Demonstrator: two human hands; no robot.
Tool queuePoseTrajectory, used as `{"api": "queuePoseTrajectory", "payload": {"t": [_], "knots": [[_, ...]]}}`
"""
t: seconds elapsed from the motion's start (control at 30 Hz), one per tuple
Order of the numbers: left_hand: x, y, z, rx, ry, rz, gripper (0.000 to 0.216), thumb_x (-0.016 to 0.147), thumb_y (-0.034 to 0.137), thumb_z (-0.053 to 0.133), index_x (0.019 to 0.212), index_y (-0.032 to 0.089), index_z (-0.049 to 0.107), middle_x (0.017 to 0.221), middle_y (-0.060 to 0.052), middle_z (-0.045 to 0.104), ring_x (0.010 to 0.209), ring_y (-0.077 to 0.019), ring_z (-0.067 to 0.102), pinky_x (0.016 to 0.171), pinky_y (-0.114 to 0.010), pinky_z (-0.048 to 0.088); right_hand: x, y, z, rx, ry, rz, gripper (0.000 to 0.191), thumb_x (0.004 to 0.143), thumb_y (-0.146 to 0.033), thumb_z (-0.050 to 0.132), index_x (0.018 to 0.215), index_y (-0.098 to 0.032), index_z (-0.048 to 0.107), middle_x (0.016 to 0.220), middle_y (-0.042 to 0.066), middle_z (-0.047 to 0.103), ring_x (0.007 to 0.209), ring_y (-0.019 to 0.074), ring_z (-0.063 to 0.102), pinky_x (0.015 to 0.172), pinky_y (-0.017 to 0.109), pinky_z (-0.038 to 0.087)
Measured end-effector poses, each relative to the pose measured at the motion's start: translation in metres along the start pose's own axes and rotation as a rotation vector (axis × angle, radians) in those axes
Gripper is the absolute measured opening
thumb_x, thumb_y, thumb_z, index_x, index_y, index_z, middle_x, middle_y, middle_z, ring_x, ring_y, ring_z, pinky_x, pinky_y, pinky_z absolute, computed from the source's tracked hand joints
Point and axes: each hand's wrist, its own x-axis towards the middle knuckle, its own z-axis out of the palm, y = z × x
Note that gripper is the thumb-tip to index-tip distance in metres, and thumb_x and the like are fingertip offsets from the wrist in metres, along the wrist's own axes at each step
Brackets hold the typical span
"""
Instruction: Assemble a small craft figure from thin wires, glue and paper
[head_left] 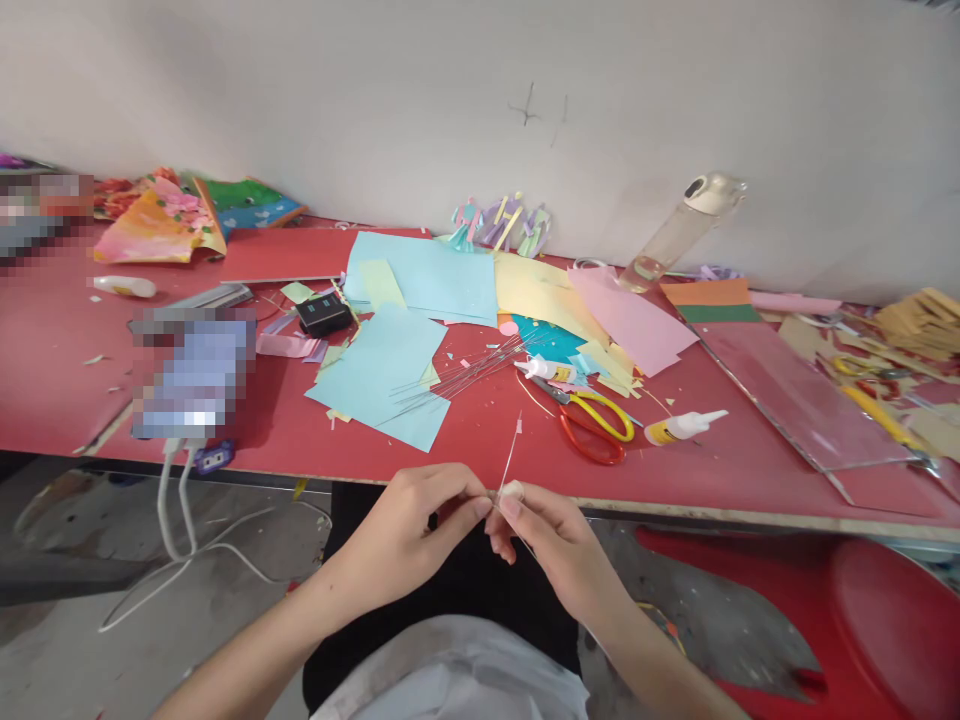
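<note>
Just in front of the table edge, my left hand [439,510] and my right hand [555,540] meet at their fingertips, both pinched closed around a thin wire [510,460]. The wire slants upward from the fingers, with a small pink scrap of paper at its upper end. A pale bit shows at my right thumb tip, too small to make out. Beyond the hands lie a bundle of thin wires [457,380], scissors [596,425] with yellow and red handles, and two white glue bottles, one nearer [684,427] and one farther [551,370].
Coloured paper sheets [386,365] cover the middle of the red table [480,450]. A water bottle [679,235] leans against the wall, near small paper figures [502,222]. A phone [195,375] with white cables is at left. A red stool [892,620] stands lower right.
</note>
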Motion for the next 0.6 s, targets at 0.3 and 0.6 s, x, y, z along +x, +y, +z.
{"api": "queuePoseTrajectory", "payload": {"t": [0.3,0.6], "knots": [[-0.003,-0.006,0.005,-0.106,0.013,-0.046,0.025,0.1,0.025,0.047,0.08,0.017,0.06,0.073,0.0,0.06,0.064,-0.0108,0.053,0.061,-0.022,0.041,0.004,0.01,-0.006,-0.116,-0.053,-0.058,0.034,0.095,-0.047,0.058,0.076,-0.019,0.058,0.067,-0.003,0.045,0.057,0.0094,0.039,0.053,0.025,0.028],[-0.006,-0.005,0.01,-0.21,0.067,-0.014,0.025,0.1,0.025,0.048,0.079,0.017,0.058,0.072,0.001,0.056,0.063,-0.0093,0.053,0.062,-0.021,0.042,0.002,0.019,0.009,-0.148,0.082,-0.184,0.036,0.096,-0.047,0.056,0.073,-0.02,0.053,0.066,-0.003,0.042,0.058,0.0106,0.037,0.053,0.026,0.028]]}}
